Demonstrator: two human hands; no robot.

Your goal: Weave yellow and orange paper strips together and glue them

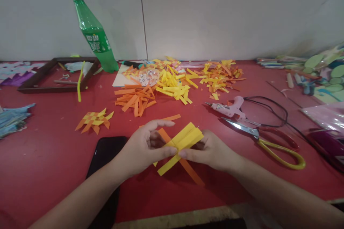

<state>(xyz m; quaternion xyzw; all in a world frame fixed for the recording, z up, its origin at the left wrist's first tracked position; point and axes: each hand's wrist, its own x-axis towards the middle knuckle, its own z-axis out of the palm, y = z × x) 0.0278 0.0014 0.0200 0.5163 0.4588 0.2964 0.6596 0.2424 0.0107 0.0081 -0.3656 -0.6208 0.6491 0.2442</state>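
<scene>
Both my hands hold yellow paper strips (185,139) crossed with an orange paper strip (192,171), just above the red table near its front edge. My left hand (150,145) pinches them from the left, thumb on top and forefinger raised. From the right, my right hand (211,150) presses its thumb on the yellow strips, with its other fingers hidden behind them. Another orange strip (173,117) lies just beyond my hands. A woven orange and yellow paper piece (95,120) rests to the left, and a black phone (107,154) lies beside and partly under my left forearm.
Piles of orange strips (137,98) and yellow strips (174,87) lie behind my hands. On the right are a pink glue gun (231,107) with a black cord and scissors (264,141). A green bottle (96,39) stands at the back left beside a brown frame (48,89).
</scene>
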